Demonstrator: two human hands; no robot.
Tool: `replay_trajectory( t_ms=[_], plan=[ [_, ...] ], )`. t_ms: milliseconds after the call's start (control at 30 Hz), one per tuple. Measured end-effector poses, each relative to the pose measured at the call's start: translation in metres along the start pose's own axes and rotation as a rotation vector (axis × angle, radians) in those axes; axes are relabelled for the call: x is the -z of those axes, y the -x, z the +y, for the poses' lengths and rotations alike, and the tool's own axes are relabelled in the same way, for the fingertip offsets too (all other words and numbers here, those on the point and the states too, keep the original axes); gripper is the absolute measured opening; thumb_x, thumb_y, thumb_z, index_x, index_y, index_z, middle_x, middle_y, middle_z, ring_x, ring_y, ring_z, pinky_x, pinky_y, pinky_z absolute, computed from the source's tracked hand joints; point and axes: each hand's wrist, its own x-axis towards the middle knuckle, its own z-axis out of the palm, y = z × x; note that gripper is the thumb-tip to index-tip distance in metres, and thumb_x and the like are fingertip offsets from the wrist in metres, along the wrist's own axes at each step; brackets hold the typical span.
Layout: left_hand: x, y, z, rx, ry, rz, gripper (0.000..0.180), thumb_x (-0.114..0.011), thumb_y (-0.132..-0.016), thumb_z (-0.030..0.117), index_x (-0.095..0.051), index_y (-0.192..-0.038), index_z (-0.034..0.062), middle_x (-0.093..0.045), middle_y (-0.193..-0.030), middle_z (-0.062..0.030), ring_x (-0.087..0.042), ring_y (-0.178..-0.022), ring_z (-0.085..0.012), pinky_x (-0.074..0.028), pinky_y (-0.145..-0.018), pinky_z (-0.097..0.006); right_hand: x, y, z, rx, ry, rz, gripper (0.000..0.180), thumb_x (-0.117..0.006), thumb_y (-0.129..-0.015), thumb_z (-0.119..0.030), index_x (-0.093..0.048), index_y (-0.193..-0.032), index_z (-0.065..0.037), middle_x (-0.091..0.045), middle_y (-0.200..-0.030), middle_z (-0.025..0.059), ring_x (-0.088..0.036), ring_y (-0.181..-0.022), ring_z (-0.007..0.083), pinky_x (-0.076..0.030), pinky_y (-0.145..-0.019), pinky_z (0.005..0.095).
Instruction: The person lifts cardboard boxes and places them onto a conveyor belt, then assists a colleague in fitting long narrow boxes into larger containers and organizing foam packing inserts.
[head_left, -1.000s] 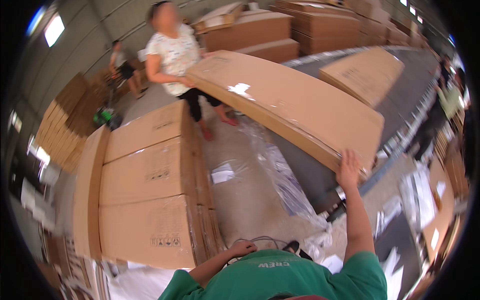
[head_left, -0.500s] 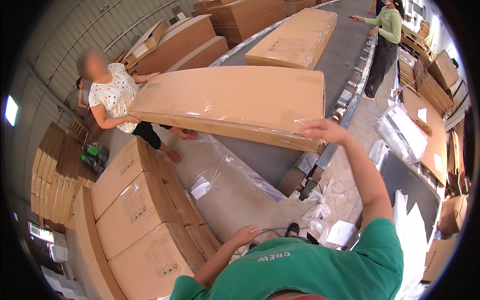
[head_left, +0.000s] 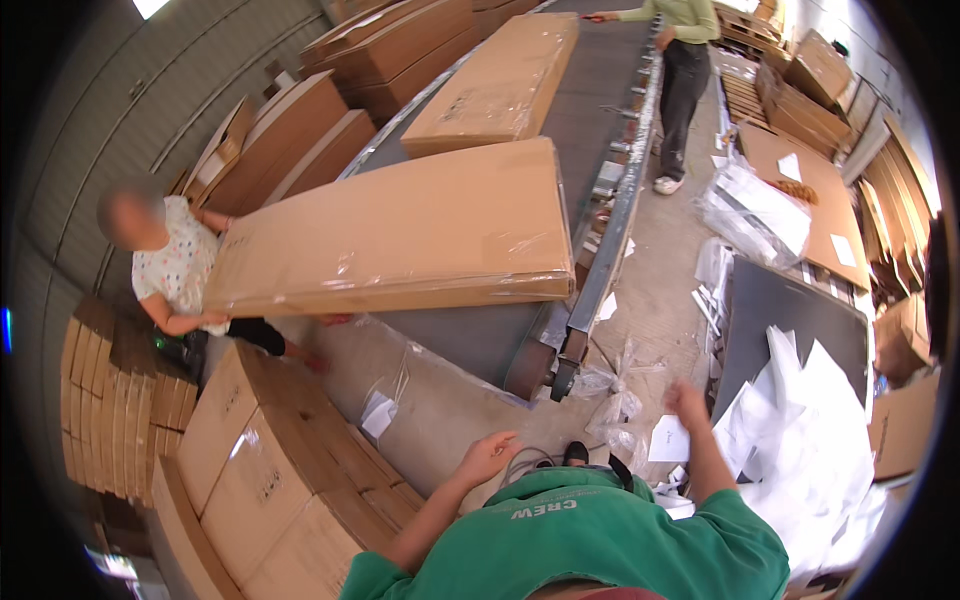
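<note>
1. At far left, flattened cartons [head_left: 110, 415] stand stacked upright; beyond them, a co-worker [head_left: 180, 260] in a patterned white top grips the left end of a long brown carton [head_left: 400, 235], one hand at its near corner, the other on its far edge.

2. At lower left, a carton stack [head_left: 270, 480] bears dark printed symbols, too small to read with certainty.

3. The long carton reaches over the near end of a dark conveyor belt [head_left: 450, 340], its right end close to the belt's right edge; whether it bears on the belt cannot be told. Clear tape or film glints along its near side.

4. A white sheet [head_left: 378, 413] lies on the floor, left of the belt's near end.

5. The left hand [head_left: 488, 458] hangs empty near the carton stack, fingers loosely spread, touching nothing visible.

6. Farther up the belt, toward its left edge, a second carton [head_left: 490, 85] shows faint dark print.

7. White lettering [head_left: 545, 508] crosses the wearer's green shirt [head_left: 600, 545].

8. The right hand [head_left: 687, 405], blurred, is off the carton, fingers partly bent around nothing visible, above a marked paper [head_left: 668, 438].

9. Beyond the belt's right edge stands a person in light green [head_left: 685, 60]; nearer, a plastic-wrapped bundle [head_left: 755, 215], a dark panel [head_left: 800, 310] and crumpled white sheeting [head_left: 800, 450] fill the right side.
</note>
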Motion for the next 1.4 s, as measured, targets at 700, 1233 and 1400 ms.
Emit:
replay_trajectory(
  t_ms=[700,1233,1400],
  plan=[
    [0.001,-0.15,0.195,-0.733,-0.499,0.748,0.023,-0.075,-0.075,0.013,-0.068,-0.097,0.0061,-0.056,-0.125,-0.0148,-0.048,-0.122,-0.0356,-0.037,-0.101,-0.043,0.168,0.087,0.109,-0.23,1.316,-0.11,0.029,-0.058,-0.081,-0.036,-0.072,-0.09,-0.012,-0.069,-0.09,0.0175,-0.066,-0.088,0.0339,-0.053,-0.079,0.0407],
    [-0.049,-0.252,0.217,-0.11,-1.057,0.842,0.092,-0.065,-0.076,0.059,-0.03,-0.143,0.0073,-0.026,-0.145,-0.028,-0.023,-0.136,-0.0441,-0.021,-0.105,-0.06,0.43,-0.09,-0.034,-0.519,1.592,0.03,0.023,-0.054,-0.086,-0.02,-0.069,-0.081,-0.004,-0.066,-0.061,0.0086,-0.063,-0.048,0.0196,-0.053,-0.05,0.0354],
    [-0.034,-0.254,0.234,-0.118,-1.106,0.886,0.078,-0.065,-0.076,0.059,-0.047,-0.132,0.0076,-0.044,-0.133,-0.0208,-0.039,-0.124,-0.0403,-0.029,-0.097,-0.057,0.368,-0.096,-0.062,-0.344,1.38,-0.203,0.027,-0.051,-0.085,-0.023,-0.063,-0.068,-0.005,-0.062,-0.056,0.0087,-0.058,-0.043,0.0217,-0.047,-0.042,0.0359]
  ],
)
